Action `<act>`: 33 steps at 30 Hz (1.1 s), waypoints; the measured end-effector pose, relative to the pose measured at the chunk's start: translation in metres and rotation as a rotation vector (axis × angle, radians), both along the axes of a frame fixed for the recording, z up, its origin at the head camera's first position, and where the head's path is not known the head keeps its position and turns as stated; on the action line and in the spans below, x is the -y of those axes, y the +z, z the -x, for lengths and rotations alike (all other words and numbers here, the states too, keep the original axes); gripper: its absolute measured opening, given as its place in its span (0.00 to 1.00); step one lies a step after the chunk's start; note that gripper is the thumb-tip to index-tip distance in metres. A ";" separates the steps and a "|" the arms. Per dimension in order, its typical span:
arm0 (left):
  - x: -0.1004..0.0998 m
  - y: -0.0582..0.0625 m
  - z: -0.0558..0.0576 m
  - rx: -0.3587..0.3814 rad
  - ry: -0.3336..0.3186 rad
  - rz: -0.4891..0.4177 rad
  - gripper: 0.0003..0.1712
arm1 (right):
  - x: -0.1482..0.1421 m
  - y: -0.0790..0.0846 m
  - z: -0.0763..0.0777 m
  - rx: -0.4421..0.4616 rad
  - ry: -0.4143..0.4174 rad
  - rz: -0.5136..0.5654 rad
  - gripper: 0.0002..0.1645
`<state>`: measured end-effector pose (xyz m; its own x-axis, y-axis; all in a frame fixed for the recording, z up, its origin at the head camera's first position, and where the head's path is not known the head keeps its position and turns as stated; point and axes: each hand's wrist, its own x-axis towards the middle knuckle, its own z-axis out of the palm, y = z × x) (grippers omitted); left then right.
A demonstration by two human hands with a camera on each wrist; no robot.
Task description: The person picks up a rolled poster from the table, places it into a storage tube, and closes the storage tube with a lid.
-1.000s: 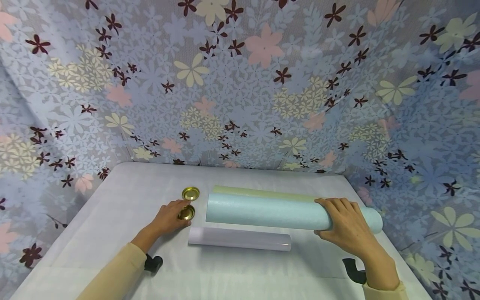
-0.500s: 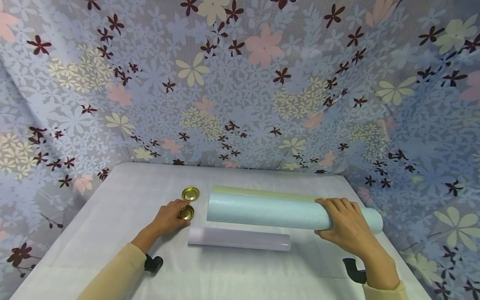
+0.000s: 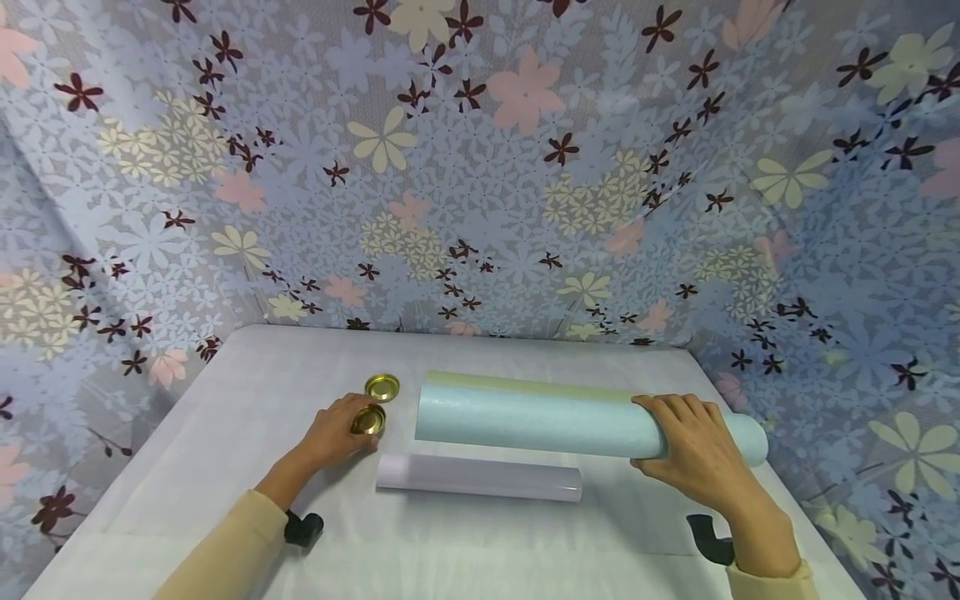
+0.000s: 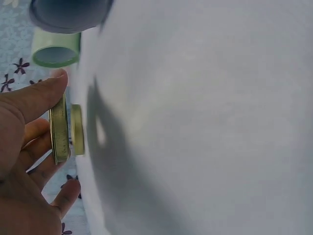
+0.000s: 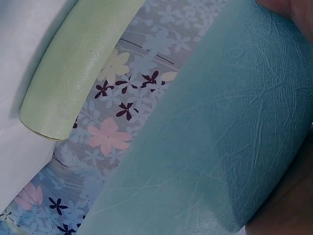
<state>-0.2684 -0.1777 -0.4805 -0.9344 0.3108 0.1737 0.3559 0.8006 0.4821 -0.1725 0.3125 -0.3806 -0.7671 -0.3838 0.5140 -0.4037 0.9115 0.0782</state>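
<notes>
Between the thumb and fingers of my left hand [image 3: 333, 433] is a round gold metal lid [image 3: 369, 419], held by its edge. The left wrist view shows this lid [image 4: 59, 129] edge-on, in front of a second gold lid [image 4: 77, 129]. That second lid [image 3: 382, 387] lies on the table just beyond the hand in the head view. My right hand [image 3: 697, 450] grips a light blue tube [image 3: 525, 421] near its right end, thumb on the near side and fingers over the top. Fine creases mark the tube's surface [image 5: 205, 142] in the right wrist view.
A pale green tube [image 3: 517, 384] lies behind the blue one, partly hidden by it. In front is a shorter, glossy whitish tube [image 3: 480, 477]. All are over a white-covered table [image 3: 450, 550], with a flowered cloth [image 3: 480, 167] hanging at the back and sides.
My left hand has shifted slightly up and to the left in the head view, and the gold lid has moved with it. My right hand and the blue tube stay almost still.
</notes>
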 end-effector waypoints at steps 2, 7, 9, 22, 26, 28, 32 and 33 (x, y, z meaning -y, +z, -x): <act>0.000 0.005 -0.001 0.007 0.007 -0.027 0.35 | -0.001 0.000 0.000 0.000 0.000 0.001 0.53; 0.002 0.019 -0.005 -0.012 0.010 -0.080 0.36 | 0.000 0.001 0.000 0.001 0.004 0.003 0.53; 0.003 0.023 -0.006 -0.018 0.014 -0.096 0.36 | 0.000 0.001 0.000 0.002 0.003 0.001 0.53; 0.007 0.044 -0.018 0.003 0.027 -0.194 0.38 | 0.002 0.003 0.001 0.015 -0.007 -0.004 0.53; 0.008 0.051 -0.022 -0.007 0.029 -0.209 0.38 | 0.003 0.003 0.001 0.019 -0.011 -0.005 0.53; 0.008 0.054 -0.023 -0.007 0.029 -0.222 0.38 | 0.003 0.003 0.001 0.020 -0.012 -0.004 0.53; 0.007 0.060 -0.027 -0.009 0.025 -0.242 0.38 | 0.004 0.004 0.001 0.019 -0.009 -0.001 0.53; 0.007 0.061 -0.027 -0.011 0.024 -0.244 0.39 | 0.004 0.004 0.002 0.019 -0.007 0.000 0.53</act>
<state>-0.2413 -0.1844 -0.4198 -0.9386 0.2361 0.2516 0.3448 0.6692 0.6583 -0.1740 0.3081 -0.3764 -0.7795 -0.3782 0.4994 -0.3985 0.9145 0.0706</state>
